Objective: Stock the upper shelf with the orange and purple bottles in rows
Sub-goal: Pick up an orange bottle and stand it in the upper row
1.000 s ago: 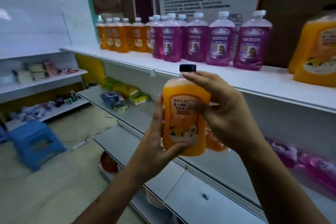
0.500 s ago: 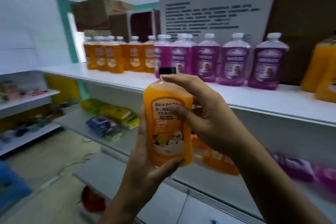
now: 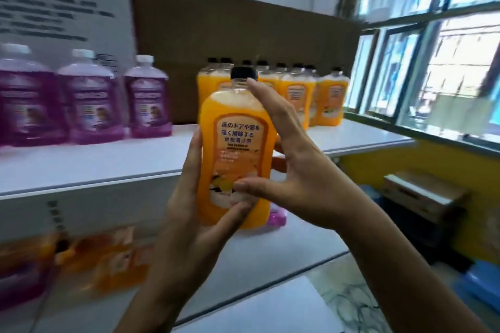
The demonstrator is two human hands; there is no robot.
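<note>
While both hands hold it upright in front of the shelving, an orange bottle (image 3: 234, 149) with a black cap and a printed label faces the camera: the left hand (image 3: 194, 213) wraps its lower body from beneath, thumb across the base of the label, and the right hand (image 3: 295, 170) clasps its right side, thumb pressed on the label's lower edge and fingers reaching up toward the neck. Behind the bottle runs the white upper shelf (image 3: 108, 162), where purple bottles (image 3: 89, 100) with white caps stand in a line at left and a cluster of orange bottles (image 3: 311, 94) with black caps stands at right, a gap between the two groups. A brown cardboard sheet (image 3: 230, 24) backs the shelf, and windows (image 3: 438, 43) fill the far right.
</note>
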